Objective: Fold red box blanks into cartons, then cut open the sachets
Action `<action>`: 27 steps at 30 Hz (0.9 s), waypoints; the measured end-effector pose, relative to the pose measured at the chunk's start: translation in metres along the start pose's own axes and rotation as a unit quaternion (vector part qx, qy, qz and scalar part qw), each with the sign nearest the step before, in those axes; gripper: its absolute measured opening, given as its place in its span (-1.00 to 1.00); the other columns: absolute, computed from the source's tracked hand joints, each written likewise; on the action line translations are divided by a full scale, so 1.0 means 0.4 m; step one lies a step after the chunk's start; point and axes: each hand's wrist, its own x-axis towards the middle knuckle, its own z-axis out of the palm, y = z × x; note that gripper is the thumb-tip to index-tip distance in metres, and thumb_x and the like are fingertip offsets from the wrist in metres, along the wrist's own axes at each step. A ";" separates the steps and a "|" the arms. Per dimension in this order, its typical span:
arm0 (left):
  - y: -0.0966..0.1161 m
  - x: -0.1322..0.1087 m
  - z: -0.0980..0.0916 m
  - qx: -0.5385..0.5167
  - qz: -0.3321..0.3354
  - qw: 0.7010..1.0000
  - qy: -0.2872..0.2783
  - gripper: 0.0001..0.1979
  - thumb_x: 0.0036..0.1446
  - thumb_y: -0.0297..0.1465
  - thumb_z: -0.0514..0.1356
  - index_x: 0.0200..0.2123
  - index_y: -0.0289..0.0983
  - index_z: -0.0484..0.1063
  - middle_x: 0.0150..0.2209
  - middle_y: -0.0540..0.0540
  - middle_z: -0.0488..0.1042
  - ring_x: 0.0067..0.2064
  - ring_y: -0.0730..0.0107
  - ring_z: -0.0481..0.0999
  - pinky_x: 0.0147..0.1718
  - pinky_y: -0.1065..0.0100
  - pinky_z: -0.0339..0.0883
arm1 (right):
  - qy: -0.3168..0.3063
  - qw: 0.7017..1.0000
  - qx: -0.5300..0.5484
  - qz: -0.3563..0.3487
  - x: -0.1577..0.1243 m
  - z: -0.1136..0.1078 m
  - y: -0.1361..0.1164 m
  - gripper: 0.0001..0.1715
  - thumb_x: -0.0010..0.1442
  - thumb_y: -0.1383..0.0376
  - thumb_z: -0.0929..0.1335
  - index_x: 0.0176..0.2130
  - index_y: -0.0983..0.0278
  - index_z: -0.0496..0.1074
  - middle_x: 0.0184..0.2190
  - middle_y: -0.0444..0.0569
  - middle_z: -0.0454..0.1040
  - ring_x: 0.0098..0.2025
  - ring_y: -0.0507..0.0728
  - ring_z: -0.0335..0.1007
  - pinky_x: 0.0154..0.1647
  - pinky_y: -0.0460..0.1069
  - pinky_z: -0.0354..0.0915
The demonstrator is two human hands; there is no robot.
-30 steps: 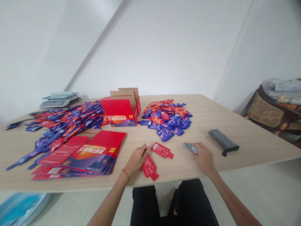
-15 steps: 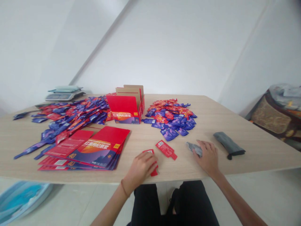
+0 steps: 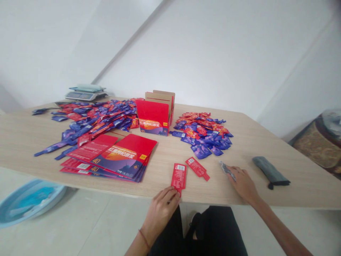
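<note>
At the table's front edge, my left hand [image 3: 163, 206] pinches the narrow neck of a red sachet [image 3: 179, 175], whose printed back and barcode face up. Another red sachet [image 3: 197, 168] lies loose just to its right, tilted. My right hand [image 3: 243, 183] rests on the table with its fingers closed over a small grey crumpled piece [image 3: 226, 170]; its material cannot be made out. Beyond the hands is a pile of purple and red sachets [image 3: 199, 133]. A grey drawstring pouch [image 3: 269, 171] lies right of my right hand.
An open red box [image 3: 153, 119] stands upright mid-table. Flat printed cartons [image 3: 117, 156] are stacked at left, before a large sachet heap [image 3: 106, 113]. A weighing scale [image 3: 86, 93] sits at the back left. On the floor is a blue basin [image 3: 57, 197].
My left hand has slid from the middle of the red sachet down to its neck, uncovering its printed face. My right hand still covers the grey piece. The view has shifted left.
</note>
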 end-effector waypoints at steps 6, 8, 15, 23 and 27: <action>-0.013 -0.029 0.004 -0.053 -0.029 0.998 0.025 -0.80 0.47 -0.45 0.16 0.04 -0.26 0.56 -0.06 -0.14 0.63 0.03 0.24 0.62 0.04 0.21 0.64 | 0.053 0.991 0.123 0.004 0.046 -0.076 -0.084 -0.57 0.39 0.07 0.27 -0.19 0.24 0.63 -0.19 0.08 0.63 -0.17 0.24 0.56 -0.07 0.13 0.43; -0.015 -0.040 0.004 -0.061 -0.033 0.997 0.033 -0.78 0.47 -0.45 0.14 0.06 -0.27 0.56 -0.06 -0.14 0.63 0.04 0.25 0.62 0.06 0.22 0.64 | 0.110 0.979 0.173 -0.013 0.072 -0.123 -0.167 -0.62 0.39 0.07 0.31 -0.19 0.23 0.63 -0.18 0.08 0.62 -0.14 0.24 0.56 -0.03 0.13 0.44; -0.034 -0.065 0.028 -0.067 -0.019 0.995 0.070 -0.78 0.43 -0.46 0.22 0.08 -0.26 0.55 -0.06 -0.14 0.65 0.06 0.24 0.62 0.06 0.22 0.63 | 0.036 0.929 0.312 -0.198 0.105 -0.178 -0.533 -0.80 0.33 0.31 0.39 -0.08 0.17 0.62 -0.03 0.03 0.55 -0.01 0.17 0.53 0.06 0.07 0.45; -0.026 -0.061 0.033 -0.081 -0.036 0.994 0.068 -0.87 0.40 -0.52 0.23 -0.08 -0.26 0.58 -0.18 -0.11 0.65 -0.09 0.25 0.66 -0.06 0.23 0.64 | -0.126 0.928 0.211 -0.280 0.034 -0.046 -0.683 -0.82 0.35 0.41 0.37 -0.22 0.20 0.57 -0.20 -0.06 0.54 -0.15 0.10 0.49 -0.11 -0.03 0.40; -0.022 -0.058 0.032 -0.082 -0.037 0.993 0.083 -0.84 0.40 -0.53 0.23 -0.02 -0.26 0.57 -0.13 -0.12 0.66 -0.01 0.24 0.65 -0.02 0.25 0.63 | -0.122 0.933 0.120 -0.318 0.053 -0.044 -0.678 -0.84 0.37 0.38 0.38 -0.25 0.22 0.56 -0.21 -0.03 0.53 -0.11 0.14 0.46 -0.13 -0.01 0.36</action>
